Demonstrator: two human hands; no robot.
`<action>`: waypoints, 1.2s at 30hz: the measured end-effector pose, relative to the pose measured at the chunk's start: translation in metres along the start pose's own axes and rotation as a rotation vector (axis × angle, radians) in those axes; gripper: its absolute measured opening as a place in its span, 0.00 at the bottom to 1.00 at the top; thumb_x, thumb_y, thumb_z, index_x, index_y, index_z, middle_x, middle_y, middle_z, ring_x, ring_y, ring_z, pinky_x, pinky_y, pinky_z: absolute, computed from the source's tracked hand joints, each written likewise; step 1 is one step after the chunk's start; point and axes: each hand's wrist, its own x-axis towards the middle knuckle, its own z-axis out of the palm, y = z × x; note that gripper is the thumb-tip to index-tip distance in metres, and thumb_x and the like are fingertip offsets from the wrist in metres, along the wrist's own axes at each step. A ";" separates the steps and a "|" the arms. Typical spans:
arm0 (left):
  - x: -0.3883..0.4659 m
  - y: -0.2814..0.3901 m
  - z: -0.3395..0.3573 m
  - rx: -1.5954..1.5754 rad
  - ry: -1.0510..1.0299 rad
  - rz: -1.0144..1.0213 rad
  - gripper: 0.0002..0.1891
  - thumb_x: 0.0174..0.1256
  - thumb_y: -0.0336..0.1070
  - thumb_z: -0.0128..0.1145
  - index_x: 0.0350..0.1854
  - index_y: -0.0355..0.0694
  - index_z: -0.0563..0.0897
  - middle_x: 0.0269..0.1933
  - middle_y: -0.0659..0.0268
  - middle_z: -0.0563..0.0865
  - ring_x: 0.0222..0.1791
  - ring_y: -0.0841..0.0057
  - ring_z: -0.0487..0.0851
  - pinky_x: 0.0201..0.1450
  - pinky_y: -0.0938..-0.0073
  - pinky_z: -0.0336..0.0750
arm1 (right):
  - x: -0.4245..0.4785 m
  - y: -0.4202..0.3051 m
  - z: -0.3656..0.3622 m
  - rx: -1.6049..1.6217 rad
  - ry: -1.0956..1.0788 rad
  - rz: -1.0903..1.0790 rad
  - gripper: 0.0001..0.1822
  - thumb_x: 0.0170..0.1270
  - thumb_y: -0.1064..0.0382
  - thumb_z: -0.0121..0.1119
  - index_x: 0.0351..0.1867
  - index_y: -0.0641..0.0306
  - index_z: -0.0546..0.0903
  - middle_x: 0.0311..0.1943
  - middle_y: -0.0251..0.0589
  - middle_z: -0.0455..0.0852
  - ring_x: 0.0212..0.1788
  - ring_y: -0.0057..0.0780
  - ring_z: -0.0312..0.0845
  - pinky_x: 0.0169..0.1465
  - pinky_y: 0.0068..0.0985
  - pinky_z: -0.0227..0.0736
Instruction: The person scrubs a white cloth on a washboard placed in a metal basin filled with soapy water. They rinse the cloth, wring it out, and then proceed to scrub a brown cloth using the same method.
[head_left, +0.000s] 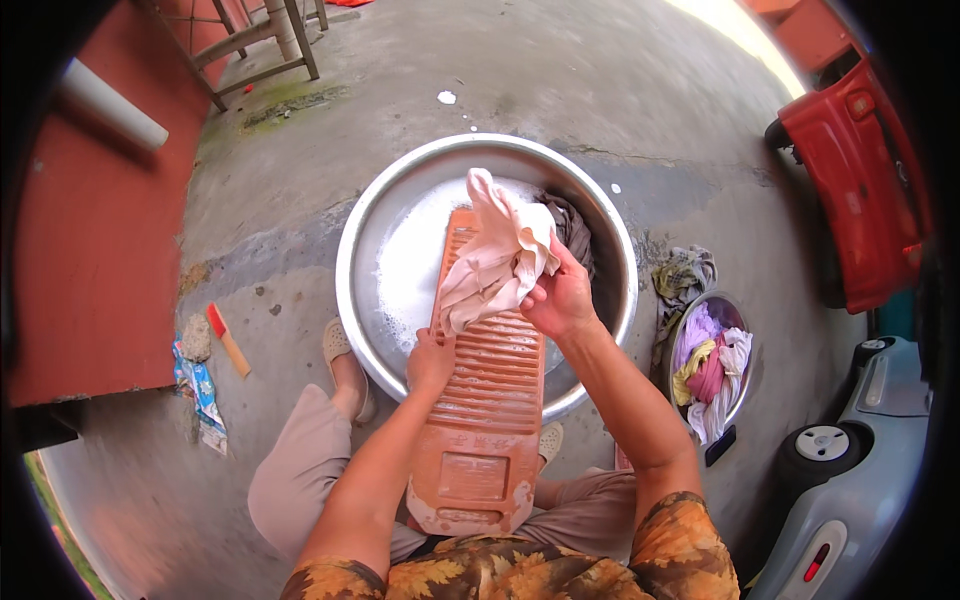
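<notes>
A ribbed, reddish-brown washboard (484, 397) leans in a large round metal basin (350, 270), its lower end between my legs. My right hand (562, 292) grips a bunched pale pink cloth (495, 262) above the ribs. Near the washboard's left edge, my left hand (431, 364) has its fingers curled at the lower corner of the same cloth. Suds and soapy water (412, 262) lie in the basin's left part. Dark wet fabric (571, 229) rests against the inner wall at the right.
Right of the basin stands a small metal bowl (742, 397) of coloured clothes (706, 371), with more cloth (682, 274) and a phone (720, 446) beside it. A brush (229, 341) lies left. Toy vehicles, one red (855, 180), one grey-blue (847, 480), stand right; a metal frame (247, 71) stands upper left.
</notes>
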 end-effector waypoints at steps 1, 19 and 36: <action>0.000 -0.001 0.000 -0.008 -0.012 -0.009 0.30 0.65 0.60 0.45 0.50 0.33 0.68 0.38 0.43 0.83 0.43 0.47 0.81 0.46 0.53 0.74 | 0.002 0.005 0.005 0.005 -0.011 0.008 0.19 0.70 0.47 0.39 0.42 0.55 0.77 0.19 0.28 0.74 0.14 0.14 0.60 0.17 0.17 0.58; -0.003 0.008 -0.003 -0.058 -0.045 -0.034 0.27 0.64 0.56 0.48 0.51 0.35 0.69 0.43 0.47 0.83 0.46 0.50 0.80 0.48 0.54 0.72 | 0.106 -0.022 -0.168 -1.940 0.817 -0.374 0.42 0.52 0.58 0.64 0.68 0.49 0.55 0.67 0.54 0.55 0.65 0.55 0.55 0.61 0.48 0.61; 0.001 0.006 0.002 -0.033 -0.006 0.024 0.27 0.64 0.58 0.47 0.47 0.34 0.69 0.39 0.41 0.82 0.43 0.45 0.80 0.47 0.52 0.71 | -0.001 -0.042 -0.187 -1.589 0.586 -0.246 0.15 0.46 0.79 0.44 0.29 0.61 0.81 0.24 0.42 0.83 0.28 0.29 0.77 0.35 0.25 0.71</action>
